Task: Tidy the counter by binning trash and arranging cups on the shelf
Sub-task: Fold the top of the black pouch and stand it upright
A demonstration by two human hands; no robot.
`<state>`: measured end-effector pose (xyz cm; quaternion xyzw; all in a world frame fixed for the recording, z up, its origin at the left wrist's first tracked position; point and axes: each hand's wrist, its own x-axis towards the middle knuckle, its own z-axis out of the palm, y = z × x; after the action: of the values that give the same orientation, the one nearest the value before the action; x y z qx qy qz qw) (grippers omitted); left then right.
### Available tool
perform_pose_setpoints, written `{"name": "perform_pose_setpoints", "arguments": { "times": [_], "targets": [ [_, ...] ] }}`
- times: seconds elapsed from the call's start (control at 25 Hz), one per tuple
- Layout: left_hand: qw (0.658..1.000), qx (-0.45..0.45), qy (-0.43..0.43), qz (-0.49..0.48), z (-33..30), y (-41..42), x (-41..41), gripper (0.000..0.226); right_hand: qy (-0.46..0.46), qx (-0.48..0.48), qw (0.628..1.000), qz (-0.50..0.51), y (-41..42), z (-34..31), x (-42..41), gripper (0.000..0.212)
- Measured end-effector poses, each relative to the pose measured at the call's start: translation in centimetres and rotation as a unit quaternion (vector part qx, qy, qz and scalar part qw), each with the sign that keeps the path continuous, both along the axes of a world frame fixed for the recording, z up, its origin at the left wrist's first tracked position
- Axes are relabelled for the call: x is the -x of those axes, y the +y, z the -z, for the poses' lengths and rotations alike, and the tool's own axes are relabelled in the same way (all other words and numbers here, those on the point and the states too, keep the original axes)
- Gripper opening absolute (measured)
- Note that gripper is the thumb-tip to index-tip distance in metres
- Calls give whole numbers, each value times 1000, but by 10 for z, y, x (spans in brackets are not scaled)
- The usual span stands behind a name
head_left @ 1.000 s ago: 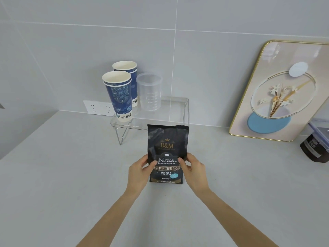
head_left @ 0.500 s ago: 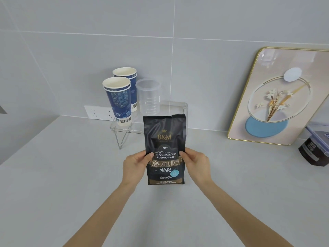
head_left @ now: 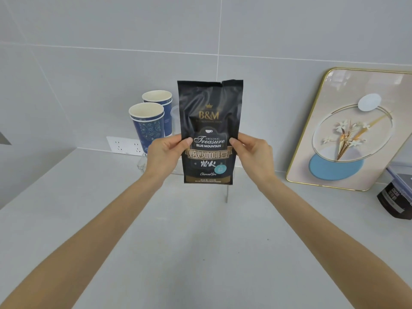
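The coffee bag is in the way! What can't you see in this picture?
All from the head view:
- Clear cup: mostly hidden behind the coffee bag.
- Clear shelf: mostly covered by the bag and the left hand.
- Dark box: cut off by the right edge; label too blurry to read.
- Bag's contents: full or empty cannot be told.
- Bin: not in view.

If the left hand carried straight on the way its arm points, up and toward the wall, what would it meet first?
Most likely the blue paper cups on the clear shelf, which sit just beyond the left hand. Depth is unclear from one view. The hand already grips the black coffee bag.
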<state>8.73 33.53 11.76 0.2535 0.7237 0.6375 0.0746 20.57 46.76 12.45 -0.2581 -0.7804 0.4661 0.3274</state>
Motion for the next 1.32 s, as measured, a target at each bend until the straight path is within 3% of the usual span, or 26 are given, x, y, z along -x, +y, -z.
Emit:
{"name": "perform_pose_setpoints", "arguments": {
  "times": [0.72, 0.96, 1.32],
  "targets": [
    [999, 5, -47, 9, 31, 90, 66, 22, -24, 18, 998, 47, 77, 45, 74, 20],
    [986, 162, 10, 33, 60, 78, 53, 49, -23, 21, 998, 62, 79, 44, 77, 20],
    [988, 150, 13, 15, 55, 95, 64, 52, -28, 38, 995, 84, 85, 33, 89, 23]
  ]
}}
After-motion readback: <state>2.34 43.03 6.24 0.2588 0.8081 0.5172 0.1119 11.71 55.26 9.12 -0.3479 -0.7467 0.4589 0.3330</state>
